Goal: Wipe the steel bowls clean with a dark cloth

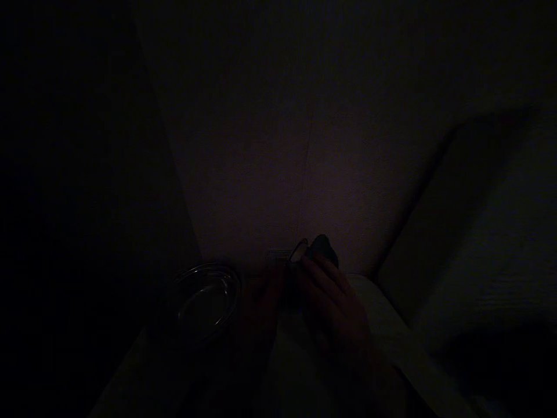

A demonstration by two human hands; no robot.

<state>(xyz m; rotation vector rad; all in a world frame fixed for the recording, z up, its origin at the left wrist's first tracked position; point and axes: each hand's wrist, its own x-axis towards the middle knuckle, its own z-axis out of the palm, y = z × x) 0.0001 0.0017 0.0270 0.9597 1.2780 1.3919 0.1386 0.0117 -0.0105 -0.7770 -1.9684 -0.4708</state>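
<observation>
The view is very dark. My right hand (333, 302) lies with its fingers curved over a dark rounded object (322, 246), whose kind I cannot make out. A thin loop (299, 248), like a cord, rises beside that object, between it and the wall. Close by on the left is my left hand (263, 296), in deep shadow, near the loop's lower end. Its fingers are too dim to show whether they grip anything. To the left of this hand stands a clear glass dish (206, 299) with a shiny rim.
Both hands are over a pale surface (296, 360) against a wall (261, 186). A small rectangular wall fitting, perhaps an outlet (277, 254), sits low behind the hands. A large slanted panel or cushion (448, 220) rises on the right.
</observation>
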